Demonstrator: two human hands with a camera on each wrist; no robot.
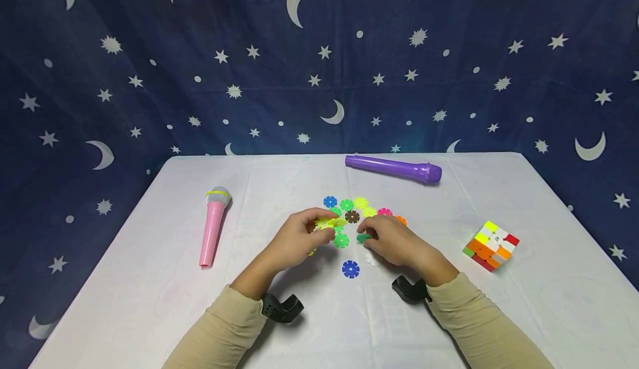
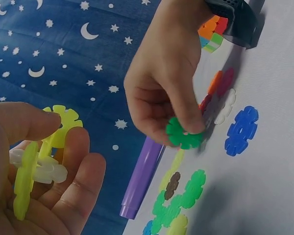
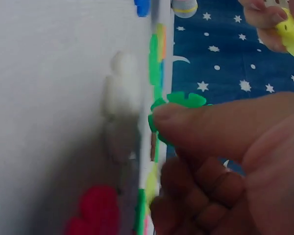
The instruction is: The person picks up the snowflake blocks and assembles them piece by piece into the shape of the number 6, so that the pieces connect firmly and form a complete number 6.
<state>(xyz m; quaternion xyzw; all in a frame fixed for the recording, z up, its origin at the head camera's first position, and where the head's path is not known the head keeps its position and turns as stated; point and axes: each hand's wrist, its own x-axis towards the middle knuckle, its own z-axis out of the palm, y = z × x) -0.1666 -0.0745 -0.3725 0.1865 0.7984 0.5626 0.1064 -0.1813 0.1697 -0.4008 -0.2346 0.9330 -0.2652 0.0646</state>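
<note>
In the left wrist view, my left hand (image 1: 294, 238) holds a small cluster of joined notched plastic discs (image 2: 25, 181), yellow with a whitish one between. Thumb and fingers curl about it. My right hand (image 1: 394, 238) pinches a green notched disc (image 2: 184, 134) between thumb and fingers, just over the table. Loose discs lie between and beyond the hands: a brown disc (image 1: 352, 216), a light green disc (image 1: 341, 240), a dark blue disc (image 1: 351, 269) and several others. A white disc (image 1: 372, 259) lies under the right hand, partly hidden by it.
On the white-covered table (image 1: 559, 324), a pink microphone (image 1: 213, 230) lies at the left and a purple microphone (image 1: 391, 169) at the back. A puzzle cube (image 1: 491, 246) sits at the right. Behind hangs a dark blue star-and-moon cloth (image 1: 279, 69). Each wrist wears a black camera band.
</note>
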